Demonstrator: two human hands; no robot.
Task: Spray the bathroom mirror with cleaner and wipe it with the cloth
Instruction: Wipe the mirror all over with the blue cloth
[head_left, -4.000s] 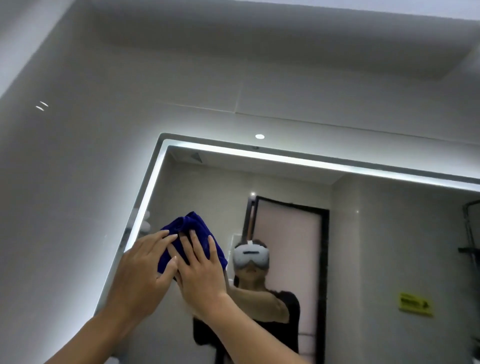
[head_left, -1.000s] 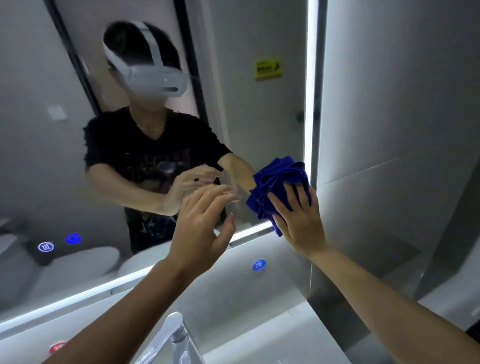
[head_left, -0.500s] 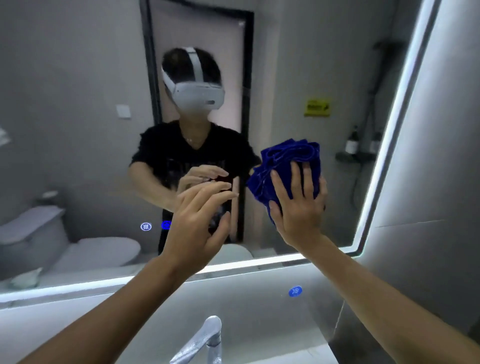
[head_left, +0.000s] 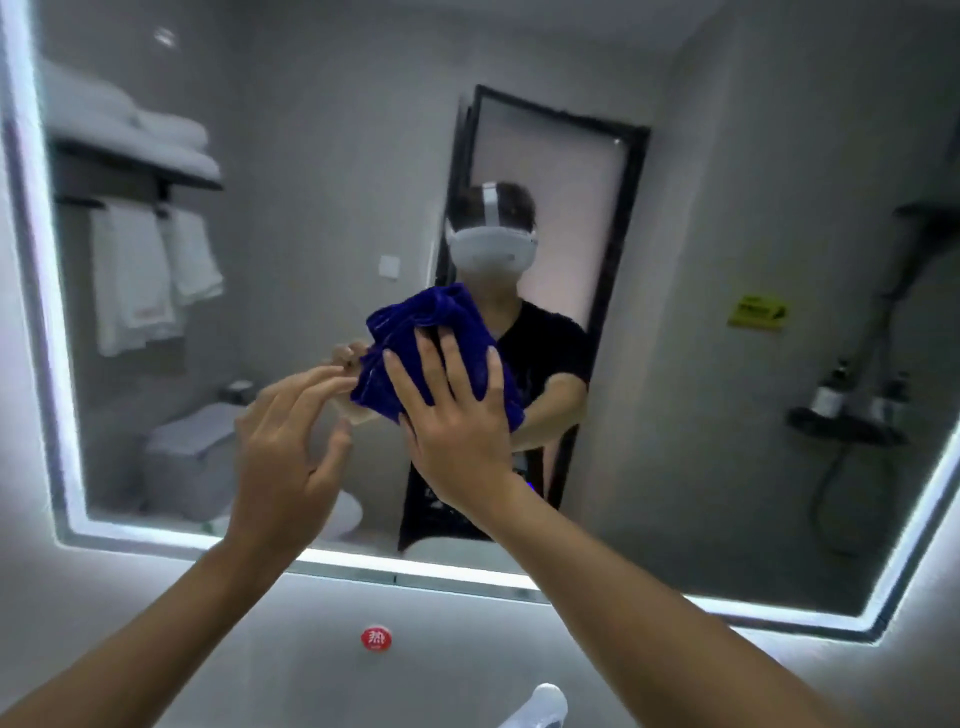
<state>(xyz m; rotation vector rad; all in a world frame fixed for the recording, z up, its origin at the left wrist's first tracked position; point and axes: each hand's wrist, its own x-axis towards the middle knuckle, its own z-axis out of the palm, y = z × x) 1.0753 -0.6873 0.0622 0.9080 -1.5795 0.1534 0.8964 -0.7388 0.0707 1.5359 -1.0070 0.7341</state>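
The right hand (head_left: 457, 415) is pressing a bunched blue cloth (head_left: 431, 338) flat against the mirror (head_left: 701, 260), its fingers lying straight and spread over the fabric rather than curling round it; the palm is covering the cloth's lower part, so how far the folds are reaching beneath it cannot be told. The cloth is sitting near the middle of the glass, a little left of centre, well apart from every lit edge. The left hand (head_left: 283, 447) is hovering just beside the cloth's left side with fingers loosely extended and holding nothing; whether its fingertips are touching the fabric or the glass cannot be told, since motion blur is softening them. Both forearms are running off the bottom of the frame. In the reflection (itself somewhat hazy) white towels (head_left: 150, 280) are hanging from a rack at the left, a toilet (head_left: 192, 457) is showing below them, and small bottles on a shelf (head_left: 847, 421) are standing at the right, too blurred to read. The glowing border is framing the glass along the left, the bottom and the lower right, while the top edge is cut off. Broad stretches of glass are lying open to the right of the cloth and to its left. Below the mirror a red round button (head_left: 376, 638) is showing on the wall, and only the top of a faucet (head_left: 540, 709) is peeking in at the bottom edge.
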